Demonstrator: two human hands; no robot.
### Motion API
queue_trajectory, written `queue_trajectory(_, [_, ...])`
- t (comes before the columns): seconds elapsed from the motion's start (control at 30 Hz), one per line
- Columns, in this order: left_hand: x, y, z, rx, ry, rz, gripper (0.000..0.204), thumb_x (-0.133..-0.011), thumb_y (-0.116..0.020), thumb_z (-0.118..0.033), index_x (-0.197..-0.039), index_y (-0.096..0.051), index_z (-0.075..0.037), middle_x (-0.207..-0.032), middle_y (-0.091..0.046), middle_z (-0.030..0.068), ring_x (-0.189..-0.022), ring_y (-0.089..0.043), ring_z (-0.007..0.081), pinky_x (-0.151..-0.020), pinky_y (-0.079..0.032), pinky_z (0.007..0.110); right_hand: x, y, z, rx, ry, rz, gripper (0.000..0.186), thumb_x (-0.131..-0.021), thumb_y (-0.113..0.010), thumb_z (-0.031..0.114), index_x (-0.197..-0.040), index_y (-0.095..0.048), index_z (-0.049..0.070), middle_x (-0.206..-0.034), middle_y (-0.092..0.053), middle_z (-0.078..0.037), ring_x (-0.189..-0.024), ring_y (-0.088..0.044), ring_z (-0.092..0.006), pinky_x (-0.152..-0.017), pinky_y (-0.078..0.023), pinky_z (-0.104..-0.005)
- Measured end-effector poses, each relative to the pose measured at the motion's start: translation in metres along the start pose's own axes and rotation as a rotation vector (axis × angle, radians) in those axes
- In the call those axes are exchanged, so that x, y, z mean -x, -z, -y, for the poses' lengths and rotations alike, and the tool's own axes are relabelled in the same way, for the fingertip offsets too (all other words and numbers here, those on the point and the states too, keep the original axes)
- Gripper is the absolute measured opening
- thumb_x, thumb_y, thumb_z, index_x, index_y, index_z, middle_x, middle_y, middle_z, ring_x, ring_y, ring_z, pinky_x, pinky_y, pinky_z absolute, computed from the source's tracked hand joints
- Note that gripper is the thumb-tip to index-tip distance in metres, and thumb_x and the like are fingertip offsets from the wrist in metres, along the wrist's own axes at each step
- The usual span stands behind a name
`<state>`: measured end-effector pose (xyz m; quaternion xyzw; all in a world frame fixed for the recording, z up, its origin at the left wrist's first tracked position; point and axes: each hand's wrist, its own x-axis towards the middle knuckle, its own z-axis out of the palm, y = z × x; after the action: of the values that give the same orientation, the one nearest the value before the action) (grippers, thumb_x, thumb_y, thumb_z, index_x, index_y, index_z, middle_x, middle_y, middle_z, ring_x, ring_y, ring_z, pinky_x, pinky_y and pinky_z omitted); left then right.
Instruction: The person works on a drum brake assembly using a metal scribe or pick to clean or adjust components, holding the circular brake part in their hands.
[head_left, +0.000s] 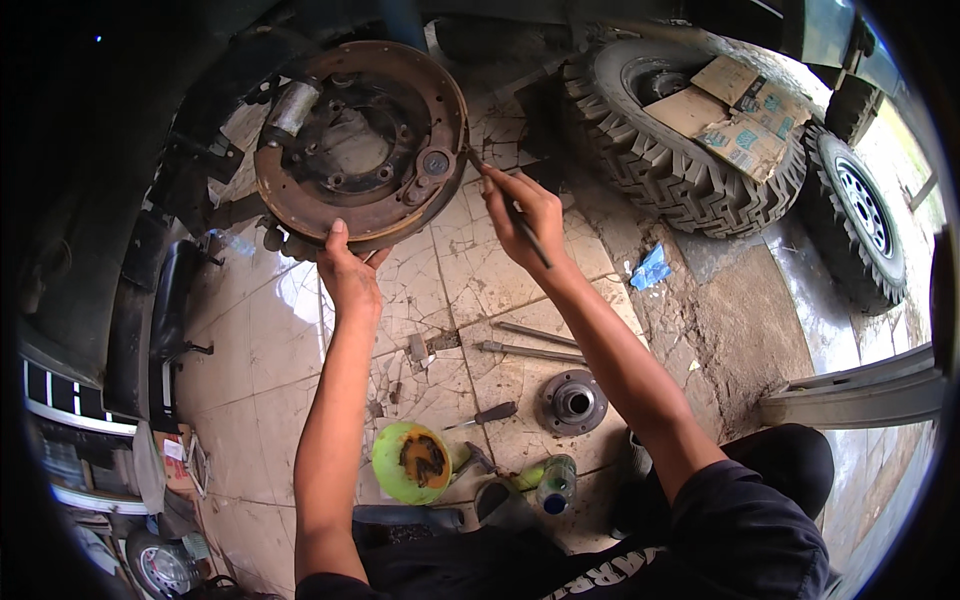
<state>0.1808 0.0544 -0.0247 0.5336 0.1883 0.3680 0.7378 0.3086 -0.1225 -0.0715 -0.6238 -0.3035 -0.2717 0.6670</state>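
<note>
A rusty round brake backing plate (440, 90) with curved brake shoes is held up at the upper middle. At its upper left sits a silver cylinder (294, 107), and at its right a dark round pivot piece (434, 163). My left hand (348, 268) grips the plate's lower rim, thumb on the front face, other fingers partly hidden behind. Closed around a slim dark metal rod (535, 243), my right hand (525, 210) is just right of the plate. The rod's upper end reaches the plate's right edge; whether it touches cannot be told.
On the cracked tile floor (260, 350) lie a hub flange (574, 402), two metal bars (530, 350), a screwdriver (490, 414), a yellow-green bowl (388, 470) with dark grease and a clear bottle (557, 482). A large tyre (690, 195) carries cardboard (745, 150); a wheel (860, 215) stands at right.
</note>
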Motion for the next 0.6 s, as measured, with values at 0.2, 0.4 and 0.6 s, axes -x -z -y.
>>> queue_trajectory(0.2, [0.002,0.004,-0.004,0.061,0.046,0.124,0.074,-0.088,-0.064,-0.036,-0.145,-0.021,-0.015,-0.147,-0.032,0.0126,-0.128,-0.048,0.0292,-0.093,-0.054,0.056,-0.049,-0.018,-0.013,-0.387,-0.335,-0.324,0.042,-0.107,-0.039,0.031,-0.124,-0.052,-0.004,-0.087,-0.070,-0.014,-0.076,-0.068,-0.0155,-0.067,-0.050,-0.0268])
queue_trajectory(0.4, [-0.005,-0.011,-0.021,0.063,-0.017,-0.085,0.068,-0.089,-0.066,-0.028,-0.144,-0.030,-0.015,-0.147,-0.037,0.0079,-0.132,-0.043,0.0264,-0.108,-0.037,0.056,-0.114,-0.061,-0.037,-0.178,-0.488,0.024,0.064,-0.092,-0.062,0.053,-0.115,-0.064,-0.006,-0.102,-0.070,-0.017,-0.099,-0.063,-0.0230,-0.088,-0.048,-0.0321])
queue_trajectory(0.6, [-0.025,0.011,-0.016,0.260,-0.037,0.021,0.051,-0.082,-0.065,-0.003,-0.130,-0.049,-0.003,-0.133,-0.053,0.0085,-0.124,-0.050,0.0239,-0.108,-0.038,0.041,-0.135,-0.070,-0.020,-0.298,-0.722,0.161,0.064,-0.088,-0.064,0.057,-0.118,-0.067,0.000,-0.112,-0.067,-0.018,-0.107,-0.062,-0.0255,-0.092,-0.047,-0.0336])
